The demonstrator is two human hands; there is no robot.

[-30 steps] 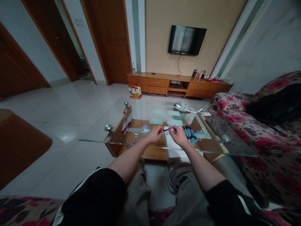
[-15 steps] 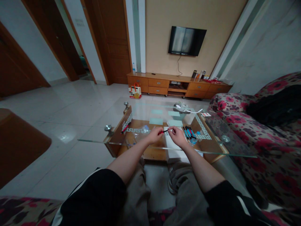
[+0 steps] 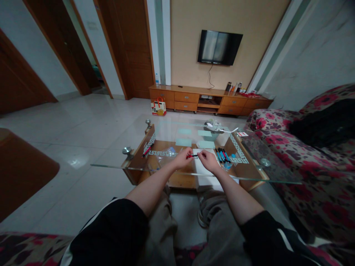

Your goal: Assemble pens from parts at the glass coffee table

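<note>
A person is sitting on a floral sofa, looking down at both forearms stretched over a glass-topped bench [image 3: 172,170] with a wooden frame beneath. The left hand [image 3: 183,158] and the right hand [image 3: 208,160] are meeting above the near middle of the glass, close together but not quite touching. Between them they are holding a red and black pen [image 3: 192,156], lying roughly level just above the glass. The left fingers are pinching its red end, while the right fingers are closing narrowly on its dark tip; how firmly the right ones are gripping cannot be told.

Just right of the right hand, a row of pens [image 3: 222,155] with black, red and blue caps is lying on the glass. A white sheet of paper [image 3: 200,164] is resting under and between the hands. To the left, a clear plastic bag [image 3: 165,152] is sitting near the left hand, and a single red pen [image 3: 147,150] is lying well apart by the bench's left edge.
</note>
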